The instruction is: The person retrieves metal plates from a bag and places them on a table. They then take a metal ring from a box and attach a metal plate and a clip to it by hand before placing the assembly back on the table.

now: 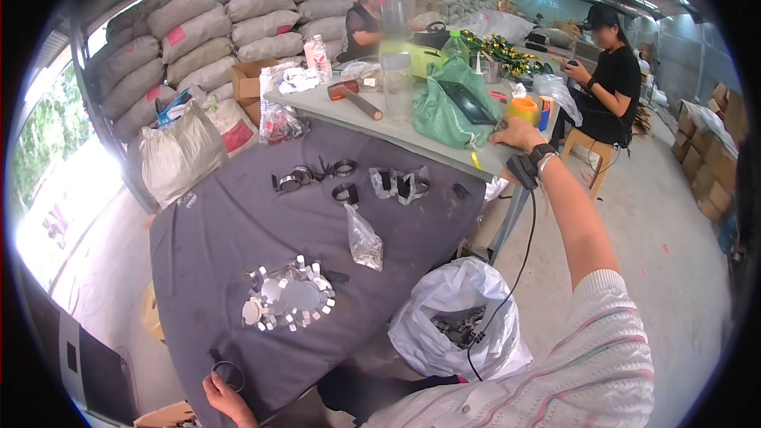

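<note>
At the lower left, my left hand pinches a thin ring with a dark fitting over the grey cloth. My right hand reaches to the near right corner of the grey table, its fingers bent together at the tabletop; what they hold is hidden. Close by stand a yellow-orange tape roll and a green plastic bag with a dark flat object on it. On the cloth lie a pile of silvery discs and small pale tabs, black ring clamps and a clear bag of small parts.
A white sack of small metal parts sits below the cloth's right edge. From my right wrist hangs a black cable. A mallet lies on the table. Two people work beyond it. Stacked sacks fill the back left.
</note>
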{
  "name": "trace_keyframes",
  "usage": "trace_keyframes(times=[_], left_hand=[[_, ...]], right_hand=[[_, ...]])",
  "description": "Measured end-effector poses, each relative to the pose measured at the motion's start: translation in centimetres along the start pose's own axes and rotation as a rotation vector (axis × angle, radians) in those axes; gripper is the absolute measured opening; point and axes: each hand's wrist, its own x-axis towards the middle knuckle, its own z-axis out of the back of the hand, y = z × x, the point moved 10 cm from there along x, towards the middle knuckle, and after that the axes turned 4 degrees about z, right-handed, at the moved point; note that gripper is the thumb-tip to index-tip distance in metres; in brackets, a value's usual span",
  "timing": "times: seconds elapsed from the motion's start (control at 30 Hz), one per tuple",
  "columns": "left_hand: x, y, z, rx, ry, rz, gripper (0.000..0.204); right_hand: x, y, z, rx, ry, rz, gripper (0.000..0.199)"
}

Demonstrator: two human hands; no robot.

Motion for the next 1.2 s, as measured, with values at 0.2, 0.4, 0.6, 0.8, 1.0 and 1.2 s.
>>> trace_keyframes(times=[0.2, 0.4, 0.6, 0.8, 1.0, 1.2], left_hand=[[-0.4, -1.6, -0.2, -0.013, -0.033, -0.042, 0.025], [-0.4, -0.8, -0.1, -0.006, -0.003, -0.010, 0.024], [0.0, -0.1, -0.2, -0.025, 0.006, 0.030, 0.023], [-0.1, -0.8, 0.1, -0.014, -0.019, -0.016, 0.025], [-0.3, -1.0, -0.3, -0.028, 0.016, 0.023, 0.024], [-0.3, -0.5, -0.4, -0.001, 0.039, 0.071, 0.023]], right_hand=[[-0.4, -0.6, 1.2, -0.078, -0.258, 0.021, 0.051], [-0.6, -0.2, 1.7, -0.092, -0.332, 0.051, 0.048], [-0.4, -3.2, 2.3, 0.121, -0.464, -0.058, 0.049], [-0.8, -4.1, 2.7, 0.684, -0.659, 0.042, 0.045], [0.6, -4.4, 4.1, 1.082, -0.596, 0.066, 0.035], [1.3, 1.1, 7.1, 1.215, -0.405, 0.182, 0.035]])
